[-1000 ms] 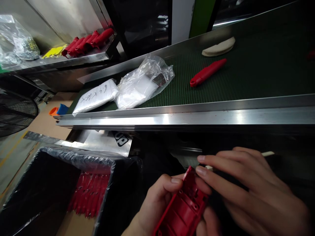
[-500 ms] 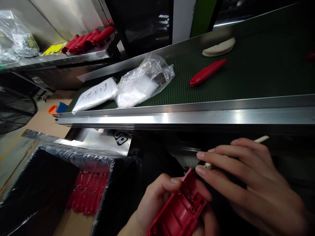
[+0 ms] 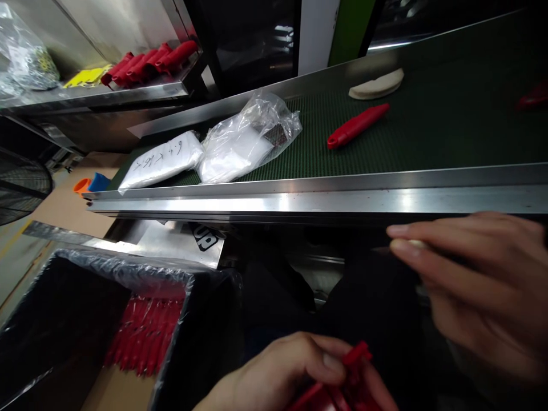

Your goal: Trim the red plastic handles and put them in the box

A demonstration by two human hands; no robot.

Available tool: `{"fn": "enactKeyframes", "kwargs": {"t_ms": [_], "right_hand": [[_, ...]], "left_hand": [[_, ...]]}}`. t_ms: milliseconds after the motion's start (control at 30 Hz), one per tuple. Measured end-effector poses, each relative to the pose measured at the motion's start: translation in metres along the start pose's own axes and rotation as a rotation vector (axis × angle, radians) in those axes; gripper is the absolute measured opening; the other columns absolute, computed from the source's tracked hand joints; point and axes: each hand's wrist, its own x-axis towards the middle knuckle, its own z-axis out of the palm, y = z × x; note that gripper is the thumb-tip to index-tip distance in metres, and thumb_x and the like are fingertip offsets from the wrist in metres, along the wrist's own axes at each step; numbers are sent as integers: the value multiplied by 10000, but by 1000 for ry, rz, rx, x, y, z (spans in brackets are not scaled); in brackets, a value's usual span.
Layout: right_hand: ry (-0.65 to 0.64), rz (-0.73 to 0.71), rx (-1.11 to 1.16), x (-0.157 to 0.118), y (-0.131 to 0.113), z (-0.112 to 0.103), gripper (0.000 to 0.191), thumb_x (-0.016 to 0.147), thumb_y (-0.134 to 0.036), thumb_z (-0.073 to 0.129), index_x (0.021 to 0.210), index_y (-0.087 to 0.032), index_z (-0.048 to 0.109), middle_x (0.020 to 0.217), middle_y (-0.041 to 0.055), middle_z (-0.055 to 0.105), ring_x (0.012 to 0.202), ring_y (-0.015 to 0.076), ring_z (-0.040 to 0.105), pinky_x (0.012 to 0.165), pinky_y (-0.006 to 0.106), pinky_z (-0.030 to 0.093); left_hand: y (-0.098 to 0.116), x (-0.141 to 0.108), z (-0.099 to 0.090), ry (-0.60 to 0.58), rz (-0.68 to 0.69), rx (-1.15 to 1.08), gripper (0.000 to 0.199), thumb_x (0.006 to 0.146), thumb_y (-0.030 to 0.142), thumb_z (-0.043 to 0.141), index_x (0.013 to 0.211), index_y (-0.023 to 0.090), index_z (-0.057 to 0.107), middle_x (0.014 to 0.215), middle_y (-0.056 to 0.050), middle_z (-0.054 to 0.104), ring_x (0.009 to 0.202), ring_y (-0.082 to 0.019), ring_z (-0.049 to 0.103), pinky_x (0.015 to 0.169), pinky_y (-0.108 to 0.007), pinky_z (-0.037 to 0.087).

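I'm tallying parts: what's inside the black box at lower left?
Red parts lie side by side in the black box; whatever lies beneath them is covered.

A dark green conveyor belt (image 3: 449, 137) lies behind 1 shiny metal rail (image 3: 278, 202); upper left, a steel shelf (image 3: 149, 91) fronts metal panelling (image 3: 128, 23); 1 yellow line (image 3: 15, 237) marks the floor (image 3: 19, 264).

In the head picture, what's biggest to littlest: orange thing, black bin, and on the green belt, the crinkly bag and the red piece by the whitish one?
1. Black bin
2. Crinkly bag
3. Red piece
4. Orange thing
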Motion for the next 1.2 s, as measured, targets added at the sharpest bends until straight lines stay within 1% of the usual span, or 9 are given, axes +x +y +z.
{"fn": "enactKeyframes", "kwargs": {"t_ms": [100, 200, 333, 600, 700, 800, 867, 1000, 1200], "right_hand": [[-19, -62, 82, 5, -3, -3, 620, 848, -8, 539, 1376, -332, 503, 1237, 31, 612, 1084, 226, 601, 854, 396, 482], [-16, 105, 218, 3, -14, 5, 435, 899, -55, 529, 1277, -266, 564, 1199, 6, 621, 1079, 152, 606, 840, 254, 521], [-142, 254, 285, 2, -27, 16, 317, 956, -228, 532, 1271, -268, 548, 1109, -8, 637, 907, 86, 637, 740, 132, 528], [-294, 324, 544, 17, -32, 29, 103, 943, -212, 555, 895, -266, 628, 831, -48, 622, 684, 71, 635, 587, 151, 512], [-226, 393, 382, 11, -33, 30, 134, 956, -304, 557, 1080, -282, 603, 942, -52, 654, 812, 68, 651, 686, 126, 513], [-227, 245, 242, -1, -40, 32, 373, 963, -311, 534, 1330, -260, 486, 1210, -10, 613, 1050, 94, 618, 882, 161, 483], [-208, 91, 210, -9, -48, 35, 350, 950, -169, 499, 1291, -239, 533, 1217, 14, 601, 1092, 116, 588, 936, 225, 447], [-160, -80, 196, -21, -63, 43, 421, 847, 26, 487, 1193, -174, 618, 1124, 57, 632, 1038, 171, 577, 905, 329, 417], [-259, -134, 124, -27, -67, 47, 383, 906, -99, 523, 1252, -233, 620, 1193, 25, 639, 1058, 190, 582, 911, 344, 408]], "left_hand": [[1, 1, -6, -60, 93, -47, 464, 726, 360, 438, 903, 22, 701, 777, -156, 680, 499, -124, 584, 437, -181, 375], [6, 7, -16, -140, 112, -74, 512, 792, 409, 383, 1029, 42, 649, 871, -165, 671, 461, -133, 577, 347, -181, 276], [9, 9, -21, -252, 91, -93, 543, 799, 462, 378, 1097, 67, 601, 884, -155, 665, 428, -141, 554, 355, -212, 334], [3, 5, -16, -81, 115, -74, 587, 897, 474, 291, 995, 5, 630, 558, -101, 616, 350, -151, 527, 311, -195, 324], [14, 6, -9, 135, 287, -103, 476, 939, 454, 347, 1135, 97, 593, 722, -80, 660, 402, -148, 575, 344, -206, 432], [31, 7, 2, 349, 516, -163, 353, 946, 369, 418, 1145, 136, 593, 818, -54, 633, 522, -123, 595, 424, -197, 492], [39, 7, 6, 401, 602, -177, 317, 942, 329, 436, 1130, 130, 596, 841, -54, 619, 566, -118, 587, 453, -195, 492], [45, 6, 4, 381, 693, -133, 320, 951, 345, 421, 1143, 140, 574, 860, -51, 619, 575, -121, 581, 488, -211, 492], [46, 5, 5, 372, 756, -153, 321, 955, 337, 402, 1140, 131, 565, 859, -47, 609, 580, -116, 563, 500, -202, 478]]}}
